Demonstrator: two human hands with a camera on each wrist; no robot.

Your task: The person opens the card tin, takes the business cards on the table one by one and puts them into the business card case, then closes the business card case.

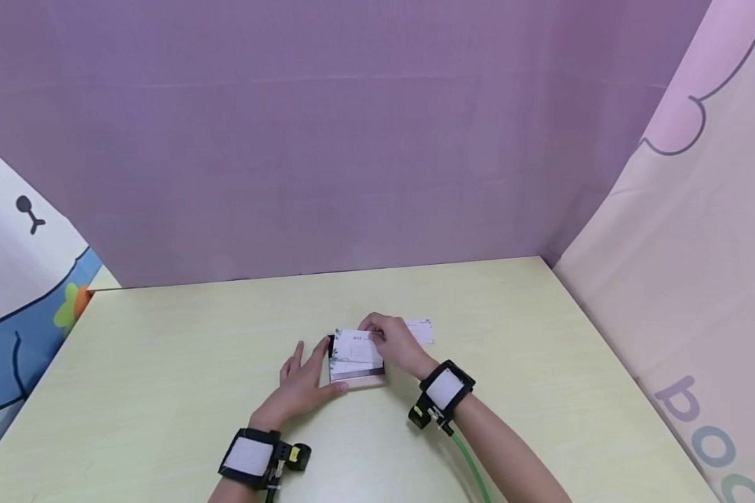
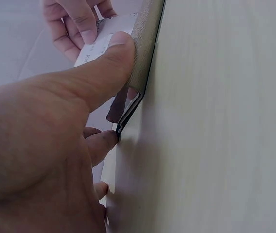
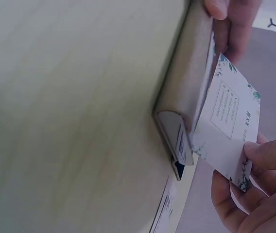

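Observation:
A slim grey card holder (image 1: 355, 367) (image 2: 145, 43) (image 3: 184, 87) lies on the pale table (image 1: 163, 363). My left hand (image 1: 302, 384) (image 2: 55, 121) steadies it: the straight thumb presses on its left edge and the fingers lie spread on the table. My right hand (image 1: 396, 342) (image 3: 254, 184) pinches a white card with leaf print (image 1: 358, 344) (image 2: 109, 34) (image 3: 225, 121) between thumb and fingers. One end of the card sits at the holder's open side. How far it reaches in is hidden.
A second white card (image 1: 423, 330) (image 3: 164, 208) lies flat on the table just behind my right hand. A purple wall stands at the back and printed curtains hang at the left and right. Both wrists wear black camera bands.

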